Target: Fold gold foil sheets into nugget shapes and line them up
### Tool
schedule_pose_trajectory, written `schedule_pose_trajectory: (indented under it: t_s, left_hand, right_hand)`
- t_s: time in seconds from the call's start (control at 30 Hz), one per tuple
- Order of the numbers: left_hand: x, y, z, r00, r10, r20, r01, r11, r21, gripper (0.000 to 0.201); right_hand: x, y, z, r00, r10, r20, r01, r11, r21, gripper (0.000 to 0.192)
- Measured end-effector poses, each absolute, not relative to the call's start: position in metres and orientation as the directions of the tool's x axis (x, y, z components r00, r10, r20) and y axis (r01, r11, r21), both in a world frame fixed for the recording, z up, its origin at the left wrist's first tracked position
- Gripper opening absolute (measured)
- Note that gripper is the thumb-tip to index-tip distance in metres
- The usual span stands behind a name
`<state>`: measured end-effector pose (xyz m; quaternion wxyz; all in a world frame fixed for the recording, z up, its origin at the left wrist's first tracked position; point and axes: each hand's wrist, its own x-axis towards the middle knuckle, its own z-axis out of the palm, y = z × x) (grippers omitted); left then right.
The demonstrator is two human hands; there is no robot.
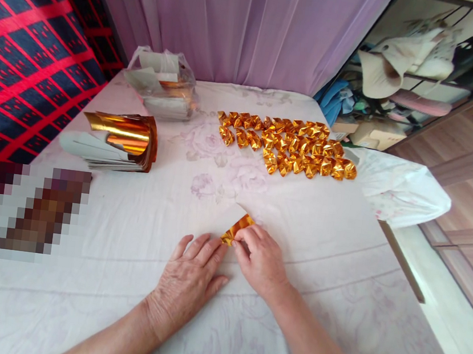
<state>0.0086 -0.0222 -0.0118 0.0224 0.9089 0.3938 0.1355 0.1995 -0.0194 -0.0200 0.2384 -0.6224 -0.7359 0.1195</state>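
A partly folded sheet of gold foil paper (240,227) lies on the tablecloth, its white back showing on the far left side and a gold strip along the near right. My right hand (263,260) pinches that gold strip between thumb and fingers. Flat on the cloth, my left hand (193,266) has its fingers apart, and its index fingertip touches the paper's near corner. Beyond the hands, several folded gold paper pieces (305,145) stand in rows. To the left rests a curled stack of gold foil paper (127,138), white backs partly showing.
A clear plastic bag (164,85) of more paper stands at the back left. A pixelated patch (44,214) hides something at the left. White plastic (408,186) hangs past the right edge, near a shelf with shoes (428,54). A purple curtain (237,28) closes the back.
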Motion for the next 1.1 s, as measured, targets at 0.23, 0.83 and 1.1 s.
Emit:
schedule_pose_trajectory:
  t_s: [0.23,0.83,1.1]
  left_hand:
    - [0.008,-0.021,-0.011,0.667,0.712,0.219,0.708,-0.697,0.111,0.042]
    - [-0.013,-0.022,-0.008,0.676,0.688,0.264,0.702,-0.71,0.05,0.038]
    - [-0.013,-0.02,-0.003,0.657,0.697,0.288,0.711,-0.7,0.07,0.035]
  right_hand:
    - [0.199,-0.019,-0.019,-0.115,0.972,0.206,0.864,0.201,-0.462,0.007]
    - [0.199,-0.018,-0.02,-0.112,0.968,0.226,0.856,0.21,-0.472,0.009]
    - [0.199,-0.018,-0.023,-0.103,0.97,0.219,0.845,0.202,-0.496,0.009]
